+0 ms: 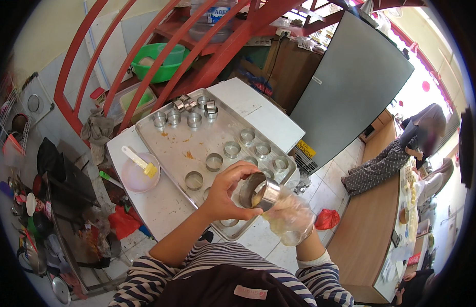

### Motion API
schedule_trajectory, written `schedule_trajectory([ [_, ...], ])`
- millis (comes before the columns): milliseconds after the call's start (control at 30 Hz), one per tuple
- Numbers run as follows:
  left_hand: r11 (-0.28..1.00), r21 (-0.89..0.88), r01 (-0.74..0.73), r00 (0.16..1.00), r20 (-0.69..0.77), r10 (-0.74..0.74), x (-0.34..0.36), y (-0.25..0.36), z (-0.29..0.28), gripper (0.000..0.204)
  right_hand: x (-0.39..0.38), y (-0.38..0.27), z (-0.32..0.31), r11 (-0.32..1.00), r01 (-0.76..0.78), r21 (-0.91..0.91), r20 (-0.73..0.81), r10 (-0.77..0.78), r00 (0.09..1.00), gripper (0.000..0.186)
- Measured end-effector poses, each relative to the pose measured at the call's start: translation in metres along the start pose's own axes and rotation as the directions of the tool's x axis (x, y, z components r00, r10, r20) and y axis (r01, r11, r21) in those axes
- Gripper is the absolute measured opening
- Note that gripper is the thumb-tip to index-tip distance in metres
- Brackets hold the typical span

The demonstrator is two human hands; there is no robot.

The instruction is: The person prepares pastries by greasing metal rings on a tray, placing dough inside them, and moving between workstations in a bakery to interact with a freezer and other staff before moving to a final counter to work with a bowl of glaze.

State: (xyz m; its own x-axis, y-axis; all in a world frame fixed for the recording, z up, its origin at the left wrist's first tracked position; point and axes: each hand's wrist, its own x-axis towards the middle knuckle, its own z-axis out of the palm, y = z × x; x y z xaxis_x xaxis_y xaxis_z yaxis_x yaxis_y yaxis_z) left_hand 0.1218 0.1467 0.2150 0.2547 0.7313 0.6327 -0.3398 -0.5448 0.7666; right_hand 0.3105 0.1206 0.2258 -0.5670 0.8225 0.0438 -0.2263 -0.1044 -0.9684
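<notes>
My left hand point(227, 189) grips a steel ring mould point(269, 193) with thumb and fingers, tilted over the tray. My right hand point(289, 217), in a clear plastic glove smeared yellowish, is curled against the ring's lower right side; what its fingers hold is unclear. Beneath them lies a metal baking tray point(171, 148) with brown residue and several ring moulds point(214, 161) standing on it, some others piled point(184, 103) at its back. Left of the tray, a pale pink dish point(133, 179) holds a white-handled brush point(138, 161) with yellow on its head.
The white table point(248, 97) backs onto red stair railings point(112, 61) and a grey fridge point(350, 87). Pans and clutter point(38, 220) crowd the left; a red bag point(120, 225) lies below. A person point(386, 153) stands right, by a long wooden counter point(368, 235), with others beyond.
</notes>
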Motion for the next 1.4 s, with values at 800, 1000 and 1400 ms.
schedule_trajectory([
  [800, 0.986, 0.139, 0.097, 0.981, -0.183, -0.07, 0.026, 0.023, 0.007, 0.049, 0.029, -0.015, 0.014, 0.547, 0.271, -0.793, 0.026, -0.413, 0.911, 0.034],
  [1000, 0.904, 0.424, 0.052, 0.98, -0.198, 0.037, 0.028, 0.03, 0.008, 0.049, 0.03, 0.0, -0.016, 0.862, 0.291, -0.416, -0.231, -0.409, 0.883, 0.031],
  [1400, 0.883, 0.468, -0.026, 0.957, -0.244, 0.157, 0.026, 0.033, 0.019, 0.053, 0.059, 0.002, 0.008, 0.79, 0.483, -0.378, -0.475, -0.613, 0.631, 0.016],
])
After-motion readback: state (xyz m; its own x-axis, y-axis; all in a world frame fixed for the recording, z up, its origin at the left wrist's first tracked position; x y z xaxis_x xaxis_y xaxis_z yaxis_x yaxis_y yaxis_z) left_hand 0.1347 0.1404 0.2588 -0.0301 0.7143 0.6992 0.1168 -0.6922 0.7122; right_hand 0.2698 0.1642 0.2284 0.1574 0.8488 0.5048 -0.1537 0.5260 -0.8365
